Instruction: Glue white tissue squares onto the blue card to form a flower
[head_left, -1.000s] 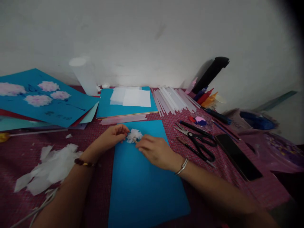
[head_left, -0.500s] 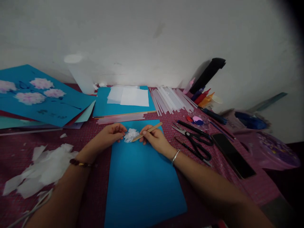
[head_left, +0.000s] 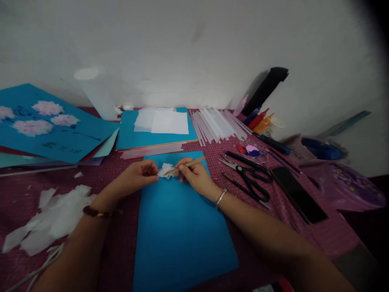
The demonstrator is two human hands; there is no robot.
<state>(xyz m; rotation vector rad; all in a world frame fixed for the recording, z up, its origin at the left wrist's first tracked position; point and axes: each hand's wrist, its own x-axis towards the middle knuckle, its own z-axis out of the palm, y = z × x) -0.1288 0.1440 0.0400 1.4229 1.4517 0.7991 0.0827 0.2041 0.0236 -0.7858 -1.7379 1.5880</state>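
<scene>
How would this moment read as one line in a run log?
left hand: at crumpled white tissue paper | right hand: holding flat tan wooden stick, tip at tissue | beneath tissue: blue paper sheet

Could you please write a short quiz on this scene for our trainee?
1. Which hand grips the wooden stick?
A. Left hand
B. Right hand
2. True or false: the scissors lie between the near blue sheet and the phone.
3. Fill in one word: from the person's view, the torn white scraps lie to the ____ of the near blue sheet.
Key: 1. B; 2. True; 3. left
</scene>
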